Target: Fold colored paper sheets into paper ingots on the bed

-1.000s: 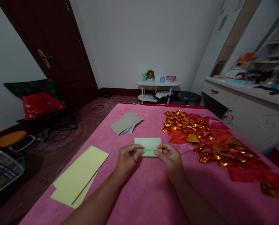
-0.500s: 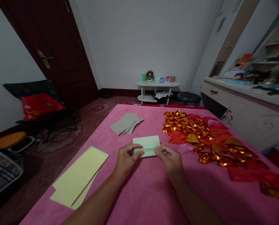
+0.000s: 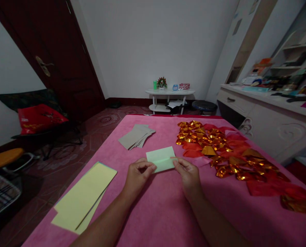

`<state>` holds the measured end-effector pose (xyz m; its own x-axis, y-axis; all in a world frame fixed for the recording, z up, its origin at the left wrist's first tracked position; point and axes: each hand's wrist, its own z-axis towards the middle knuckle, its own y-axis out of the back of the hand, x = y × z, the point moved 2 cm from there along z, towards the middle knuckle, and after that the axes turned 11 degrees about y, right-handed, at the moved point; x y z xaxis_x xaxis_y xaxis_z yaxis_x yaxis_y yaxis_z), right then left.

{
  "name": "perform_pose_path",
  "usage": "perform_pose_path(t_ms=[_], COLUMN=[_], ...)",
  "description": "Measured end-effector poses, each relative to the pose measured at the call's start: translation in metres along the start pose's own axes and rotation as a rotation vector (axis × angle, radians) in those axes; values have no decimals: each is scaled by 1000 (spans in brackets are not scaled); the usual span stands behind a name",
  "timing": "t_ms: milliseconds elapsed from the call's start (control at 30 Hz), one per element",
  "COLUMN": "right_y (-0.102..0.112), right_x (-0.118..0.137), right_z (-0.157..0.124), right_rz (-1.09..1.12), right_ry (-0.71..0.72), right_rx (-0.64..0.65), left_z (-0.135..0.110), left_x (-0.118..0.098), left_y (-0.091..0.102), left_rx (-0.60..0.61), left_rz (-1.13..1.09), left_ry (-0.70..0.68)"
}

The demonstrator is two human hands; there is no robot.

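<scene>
A small pale green folded paper [image 3: 161, 159] lies on the pink cloth-covered table [image 3: 163, 212] in front of me. My left hand [image 3: 137, 176] pinches its near left edge with closed fingers. My right hand [image 3: 188, 175] pinches its right edge, thumb and fingers pressed together. The paper is tilted slightly, its left side raised toward me.
A stack of long yellow sheets [image 3: 84, 196] lies at the left near edge. Grey cards [image 3: 137, 136] are fanned out farther back. A heap of gold and red foil pieces [image 3: 227, 154] covers the right side. A white dresser [image 3: 268, 120] stands to the right.
Both hands have shifted slightly and turned the green paper a little, so it sits skewed instead of square. The view has dipped and drifted somewhat.
</scene>
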<state>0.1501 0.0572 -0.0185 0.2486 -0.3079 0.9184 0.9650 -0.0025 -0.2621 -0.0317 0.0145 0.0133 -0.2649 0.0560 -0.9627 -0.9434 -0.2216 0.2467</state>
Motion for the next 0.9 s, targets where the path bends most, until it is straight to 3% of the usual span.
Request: perform_pose_path(t_ms=[233, 900], right_y=[0, -1], right_x=[-1, 6], right_z=[0, 0], right_rz=[163, 160], right_ry=[-74, -103], right_rx=[-89, -112], left_z=[-3, -5], left_x=[3, -2], left_y=[-2, 1], left_rx=[-12, -75], left_rz=[46, 34], left_ry=[-15, 11])
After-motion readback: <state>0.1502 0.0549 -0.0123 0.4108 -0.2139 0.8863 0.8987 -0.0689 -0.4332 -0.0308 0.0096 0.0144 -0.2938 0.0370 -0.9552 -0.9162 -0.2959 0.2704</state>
